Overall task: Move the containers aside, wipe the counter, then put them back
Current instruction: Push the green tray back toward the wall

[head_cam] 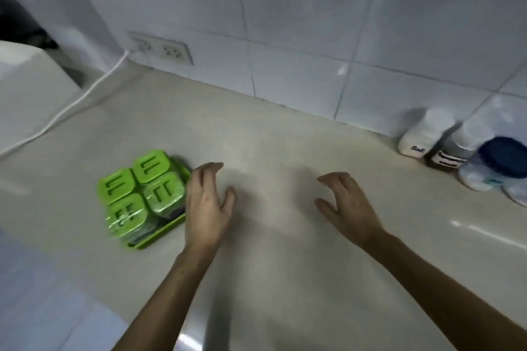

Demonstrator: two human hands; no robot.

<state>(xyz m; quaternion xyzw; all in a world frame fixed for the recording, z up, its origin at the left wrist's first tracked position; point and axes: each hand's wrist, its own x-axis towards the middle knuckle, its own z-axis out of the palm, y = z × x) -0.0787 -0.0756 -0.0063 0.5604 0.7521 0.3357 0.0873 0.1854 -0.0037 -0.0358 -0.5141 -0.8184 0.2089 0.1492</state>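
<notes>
While both hands hover empty over the bare middle of the tabletop (271,134), the green tray (159,236) of four green-lidded containers (139,191) serves as the landmark: it sits just left of the left hand (206,208), whose spread, slightly curled fingers are close to the tray's right edge, though whether they touch it is unclear through the blur. The right hand (346,208), fingers also apart and gripping nothing, lies well to the right of the tray. Far right of the tray, against the tiled wall, stands a second cluster: a white jar (419,137) labelled "Salt", a dark jar (443,161) whose label is too blurred to read, and a blue-lidded tub (503,158) among other pale tubs.

The green set looks like light, rigid plastic, apparently wrapped in glossy film, so likely slick under the fingers. Gripping the tray by two opposite rims and sliding or lifting it as one unit seems safer than pinching single lids. Raised marks on the lids resemble an "F" or "E", but no brand can be made out.
</notes>
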